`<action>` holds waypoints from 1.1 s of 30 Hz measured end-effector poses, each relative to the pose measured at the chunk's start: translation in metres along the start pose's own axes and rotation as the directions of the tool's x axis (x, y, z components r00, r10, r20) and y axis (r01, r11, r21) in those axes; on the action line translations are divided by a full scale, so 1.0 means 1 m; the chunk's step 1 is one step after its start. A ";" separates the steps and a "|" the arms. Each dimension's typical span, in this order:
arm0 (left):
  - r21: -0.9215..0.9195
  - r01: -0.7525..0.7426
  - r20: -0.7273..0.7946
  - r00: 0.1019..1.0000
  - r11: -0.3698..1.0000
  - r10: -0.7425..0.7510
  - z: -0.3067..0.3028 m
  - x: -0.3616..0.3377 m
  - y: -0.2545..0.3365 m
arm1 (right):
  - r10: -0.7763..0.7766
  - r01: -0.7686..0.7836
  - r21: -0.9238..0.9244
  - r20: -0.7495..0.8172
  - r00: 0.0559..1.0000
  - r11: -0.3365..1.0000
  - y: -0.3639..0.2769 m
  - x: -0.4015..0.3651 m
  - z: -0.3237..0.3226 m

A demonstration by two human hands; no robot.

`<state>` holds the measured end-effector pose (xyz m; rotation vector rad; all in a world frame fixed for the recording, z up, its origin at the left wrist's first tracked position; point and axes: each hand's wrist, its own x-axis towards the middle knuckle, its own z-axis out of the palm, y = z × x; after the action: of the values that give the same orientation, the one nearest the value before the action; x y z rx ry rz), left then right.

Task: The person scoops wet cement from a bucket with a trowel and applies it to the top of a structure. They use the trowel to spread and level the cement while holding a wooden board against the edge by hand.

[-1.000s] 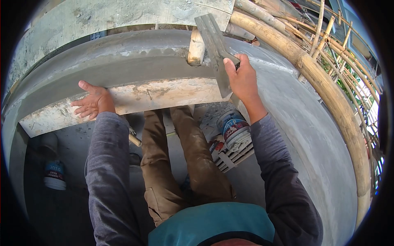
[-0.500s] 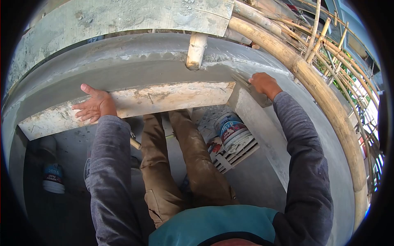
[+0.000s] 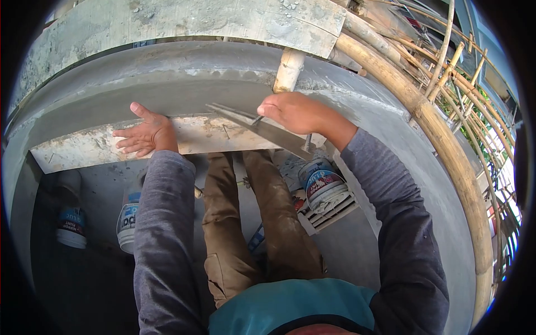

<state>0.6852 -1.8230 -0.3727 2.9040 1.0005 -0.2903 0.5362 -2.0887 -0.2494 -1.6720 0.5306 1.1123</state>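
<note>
My left hand (image 3: 148,133) lies against the face of a pale, cement-stained wooden board (image 3: 201,133), thumb up and fingers spread. A plastering trowel (image 3: 279,137) is in my right hand (image 3: 307,116), whose fingers wrap round its handle. Its long metal blade is tilted across the board's right part, the narrow end pointing left over the wet grey mortar (image 3: 223,92). That mortar forms a smoothed band along the top of the board. Nails (image 3: 226,132) stick out of the board's face. My palm hides most of the trowel's handle.
A bamboo post (image 3: 289,70) rises behind the mortar band. Thick bamboo poles (image 3: 413,103) curve along the right, with scaffolding beyond. Paint buckets (image 3: 324,187) stand below, one by a slatted crate (image 3: 333,215), others (image 3: 127,223) at left. A concrete-splashed plank (image 3: 223,19) crosses the top.
My right hand has swung left from the right corner to over the board, lifting the trowel so its blade shows. My left hand stays on the board; the whole view has shifted slightly.
</note>
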 end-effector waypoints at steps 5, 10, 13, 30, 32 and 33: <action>-0.025 0.009 0.003 1.000 1.000 -0.009 0.004 0.004 0.002 | 0.218 -0.244 -0.220 -0.135 0.967 0.945 0.098 0.014 0.006; -0.025 0.002 0.013 1.000 1.000 -0.002 0.003 0.003 0.000 | 0.505 -0.459 -0.274 0.126 0.854 0.845 0.088 0.059 0.002; -0.045 -0.001 0.013 1.000 0.999 0.001 0.002 0.002 0.000 | 0.417 -0.406 -0.110 0.113 0.902 0.907 0.049 0.055 0.004; -0.122 -0.318 -0.077 0.947 0.940 0.311 -0.007 -0.014 -0.020 | 0.653 -0.014 0.781 -0.512 0.559 0.624 0.043 -0.115 0.083; -0.161 -0.782 -0.059 0.617 0.603 0.785 -0.040 -0.052 -0.031 | 0.673 0.031 0.824 -0.483 0.560 0.565 0.049 -0.130 0.109; -0.186 -0.923 -0.030 0.347 0.336 0.937 -0.055 -0.075 -0.032 | 0.682 0.063 0.851 -0.459 0.569 0.521 0.055 -0.134 0.119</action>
<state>0.6157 -1.8368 -0.3041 2.6890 -0.7521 -0.2033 0.3802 -2.0236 -0.1682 -1.0898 1.7480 0.1632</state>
